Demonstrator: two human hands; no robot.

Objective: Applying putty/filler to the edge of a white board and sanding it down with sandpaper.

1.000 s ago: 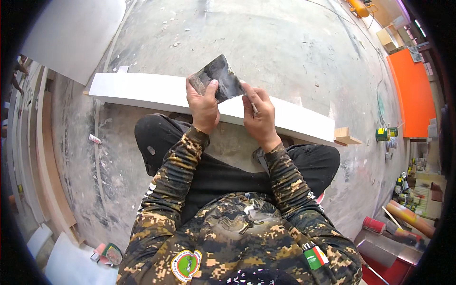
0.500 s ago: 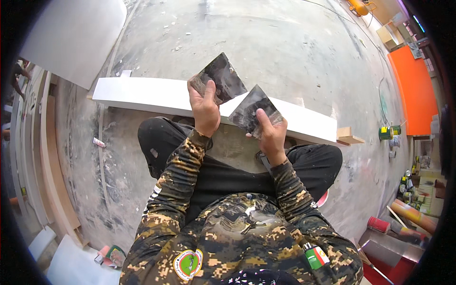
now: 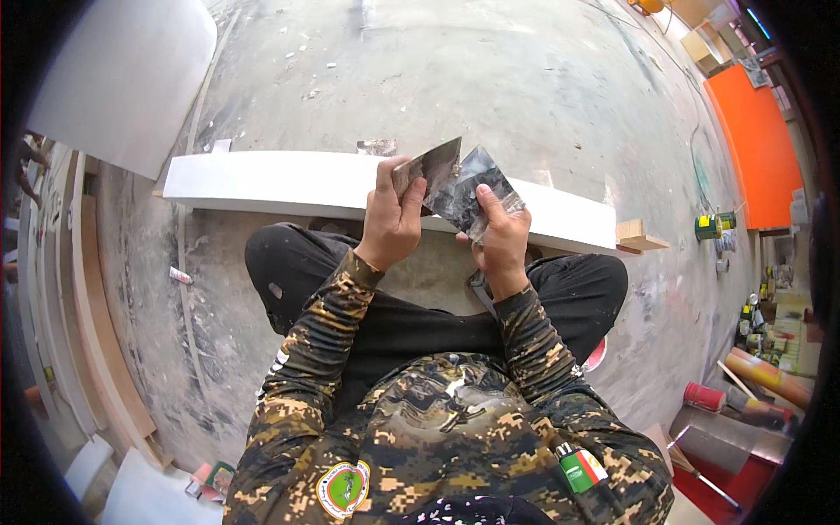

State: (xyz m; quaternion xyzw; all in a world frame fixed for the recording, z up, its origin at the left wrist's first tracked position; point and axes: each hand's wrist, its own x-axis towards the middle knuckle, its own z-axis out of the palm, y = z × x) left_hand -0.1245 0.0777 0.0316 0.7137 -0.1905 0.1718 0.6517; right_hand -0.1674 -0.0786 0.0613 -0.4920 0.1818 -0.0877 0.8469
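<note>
A flat metal putty scraper (image 3: 435, 164), stained brown, is gripped in my left hand (image 3: 390, 223), thumb on its face and blade tilted up. My right hand (image 3: 503, 247) holds a second, greyish metal scraper (image 3: 472, 194), thumb pressed on its smeared face. The two blades meet or nearly meet edge to edge; I cannot tell whether they touch. Both are held over a long white board (image 3: 280, 182) that lies across in front of my crossed legs.
Wooden blocks (image 3: 639, 236) support the board's right end. A small tube (image 3: 180, 276) lies on the floor at left. Paint cans (image 3: 709, 227) stand at right before an orange panel (image 3: 751, 149). A large white sheet (image 3: 122, 79) is at upper left, long boards (image 3: 109, 324) below it.
My left hand has moved right and slightly down, turning its scraper more edge-on. The right scraper is a little lower and more upright. The blades have come together.
</note>
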